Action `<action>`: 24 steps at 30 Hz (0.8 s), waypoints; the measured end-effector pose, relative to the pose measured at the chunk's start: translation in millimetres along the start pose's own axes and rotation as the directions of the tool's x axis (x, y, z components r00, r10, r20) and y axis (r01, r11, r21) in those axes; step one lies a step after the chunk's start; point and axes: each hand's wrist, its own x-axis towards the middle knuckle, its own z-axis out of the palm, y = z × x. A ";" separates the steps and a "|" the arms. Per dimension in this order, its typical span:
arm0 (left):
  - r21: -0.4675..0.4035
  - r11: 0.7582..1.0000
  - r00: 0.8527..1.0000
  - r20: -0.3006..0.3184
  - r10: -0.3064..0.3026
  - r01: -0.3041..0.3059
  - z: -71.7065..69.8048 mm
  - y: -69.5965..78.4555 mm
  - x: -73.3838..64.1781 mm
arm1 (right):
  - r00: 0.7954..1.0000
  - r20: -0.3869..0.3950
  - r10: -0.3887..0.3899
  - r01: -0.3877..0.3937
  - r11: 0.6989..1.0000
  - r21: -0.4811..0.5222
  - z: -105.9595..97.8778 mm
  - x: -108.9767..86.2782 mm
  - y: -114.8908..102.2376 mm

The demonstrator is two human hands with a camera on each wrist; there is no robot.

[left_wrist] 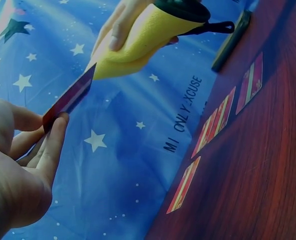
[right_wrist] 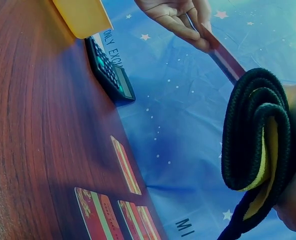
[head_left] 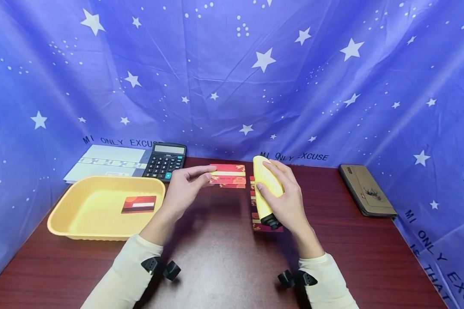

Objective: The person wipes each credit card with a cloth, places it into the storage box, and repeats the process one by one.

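Note:
My left hand (head_left: 183, 193) pinches a red and gold bank card (head_left: 228, 173) by its left edge, raised above the table. In my right hand (head_left: 290, 199) is a folded yellow cloth (head_left: 264, 184) with dark edging, gripped between thumb and fingers. The right wrist view shows the cloth's rolled layers and dark binding (right_wrist: 235, 135). A narrow gap separates cloth and held card in the head view. Several similar cards (left_wrist: 249, 82) lie on the table below, partly hidden by the cloth and right hand in the head view.
To the left stands a yellow tray (head_left: 83, 214) with a red card (head_left: 139, 204) inside. Behind it are a black calculator (head_left: 164, 161) and a whitish box-like item (head_left: 104, 159). A brown wallet-like case (head_left: 367, 191) lies far right. A starry blue curtain (head_left: 232, 77) backs the table.

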 end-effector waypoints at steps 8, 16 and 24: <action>-0.098 0.995 0.999 0.036 0.016 -0.013 0.0 -1.2 1.1 | 1.000 0.005 -0.003 0.003 1.000 -0.004 1.6 0.0 1.7; -0.132 0.990 0.996 0.069 0.053 -0.043 2.0 -1.1 -0.8 | 1.000 0.010 0.002 -0.002 1.000 -0.005 0.7 0.3 -0.3; -0.047 0.994 0.995 0.008 0.101 -0.100 2.8 -3.3 -0.2 | 1.000 0.008 0.003 -0.003 1.000 -0.005 0.3 -0.4 1.0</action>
